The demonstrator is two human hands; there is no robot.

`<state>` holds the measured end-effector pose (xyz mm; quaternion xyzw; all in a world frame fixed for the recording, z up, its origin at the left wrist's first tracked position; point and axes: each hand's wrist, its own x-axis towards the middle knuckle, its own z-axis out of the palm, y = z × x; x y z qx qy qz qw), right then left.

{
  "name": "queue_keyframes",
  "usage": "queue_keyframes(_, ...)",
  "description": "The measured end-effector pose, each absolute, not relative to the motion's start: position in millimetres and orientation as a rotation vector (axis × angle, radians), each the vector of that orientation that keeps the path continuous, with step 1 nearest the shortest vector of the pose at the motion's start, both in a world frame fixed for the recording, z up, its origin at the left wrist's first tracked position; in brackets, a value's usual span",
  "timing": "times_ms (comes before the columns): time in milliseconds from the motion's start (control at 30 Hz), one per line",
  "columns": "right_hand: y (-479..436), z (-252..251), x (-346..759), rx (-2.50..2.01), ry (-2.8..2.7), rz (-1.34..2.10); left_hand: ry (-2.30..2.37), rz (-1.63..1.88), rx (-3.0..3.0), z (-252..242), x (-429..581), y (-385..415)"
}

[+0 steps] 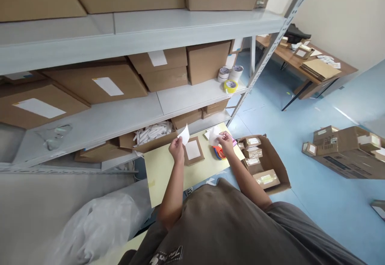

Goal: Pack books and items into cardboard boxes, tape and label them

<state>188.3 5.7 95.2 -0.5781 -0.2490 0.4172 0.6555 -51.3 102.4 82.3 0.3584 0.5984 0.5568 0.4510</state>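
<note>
Our left grip [177,149] pinches a white label [184,135], our right grip [225,141] pinches a paper sheet [214,136], above the yellow desk [162,168].

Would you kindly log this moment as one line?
left hand: holds white slip | right hand: holds white label | between: small box on yellow table

Tape rolls [230,76] sit on a grey shelf [186,94] beside cardboard boxes [207,60]; an open carton [275,156] stands on the floor [300,136].

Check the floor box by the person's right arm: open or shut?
Open. The box has its flaps spread, and small labelled packages lie visible inside it.
</note>
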Motion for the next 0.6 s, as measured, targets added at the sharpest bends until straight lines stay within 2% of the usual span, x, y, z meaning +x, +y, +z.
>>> queue_keyframes(200,60,73,108,-1.359,-0.699,1.206,1.474,1.343,0.838,66,-123,97)
queue_keyframes(400,158,40,-5,-1.412,-0.725,1.404,1.633,1.329,0.972,70,-229,76)
queue_keyframes(600,242,43,-103,-1.427,-1.067,1.348,1.795,1.366,1.028,84,-298,49)
